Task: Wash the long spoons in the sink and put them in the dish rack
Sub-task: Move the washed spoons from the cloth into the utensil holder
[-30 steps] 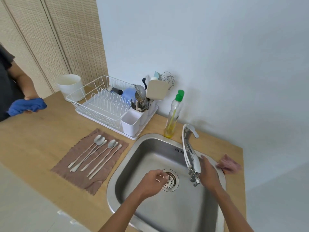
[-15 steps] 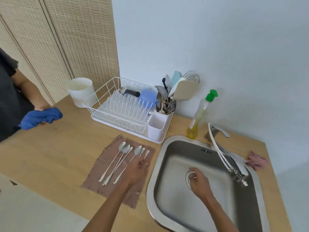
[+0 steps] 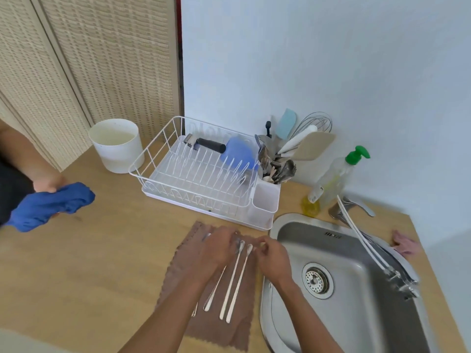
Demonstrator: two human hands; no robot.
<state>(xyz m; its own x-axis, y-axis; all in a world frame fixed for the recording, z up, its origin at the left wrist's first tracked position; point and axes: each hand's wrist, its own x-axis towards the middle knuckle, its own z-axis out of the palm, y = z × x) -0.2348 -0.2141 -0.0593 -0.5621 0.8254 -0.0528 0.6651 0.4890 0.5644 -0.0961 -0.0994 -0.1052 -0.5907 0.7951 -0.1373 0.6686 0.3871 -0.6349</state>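
Observation:
Several long metal spoons (image 3: 235,278) lie side by side on a brown cloth (image 3: 224,332) left of the steel sink (image 3: 356,253). My left hand (image 3: 220,248) lies palm down over the bowl ends of the left spoons, and its fingertips are hidden. My right hand (image 3: 274,259) is at the cloth's right edge with fingers curled, pinching the top of a spoon whose handle runs under the hand. The white dish rack (image 3: 204,174) stands behind the cloth.
A cutlery holder (image 3: 266,202) full of utensils hangs on the rack's right end. A soap bottle (image 3: 331,179), the tap (image 3: 369,245) and a pink cloth (image 3: 405,244) ring the sink. A white tub (image 3: 117,146) stands back left. Another person's hand holds a blue cloth (image 3: 51,205).
My left hand moved from the drain to the spoons. My right hand left the tap, passed through the sink and now meets the left hand at the cloth. The view shifted left.

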